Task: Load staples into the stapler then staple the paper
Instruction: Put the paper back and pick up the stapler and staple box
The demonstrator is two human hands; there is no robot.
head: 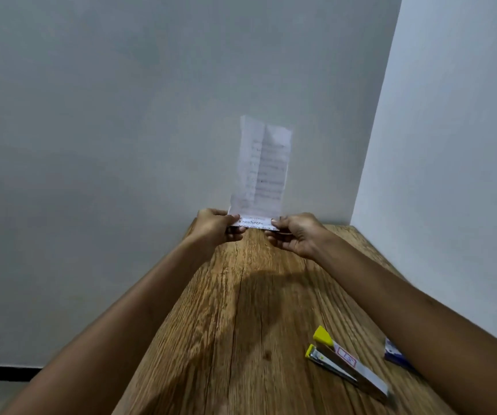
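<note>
A folded strip of printed white paper (260, 169) stands upright in the air above the far end of the table, creased lengthwise. My left hand (216, 224) pinches its lower left corner and my right hand (296, 233) pinches its lower right corner. The bottom edge is folded toward me and shows printed words. A silver stapler (346, 362) with yellow tips lies on the table at the near right, its top arm slightly raised, untouched by either hand.
The wooden table (241, 310) runs from me to the grey wall corner. A small blue and white box (394, 353) lies right of the stapler, partly hidden by my right forearm. The table's left edge drops to the floor.
</note>
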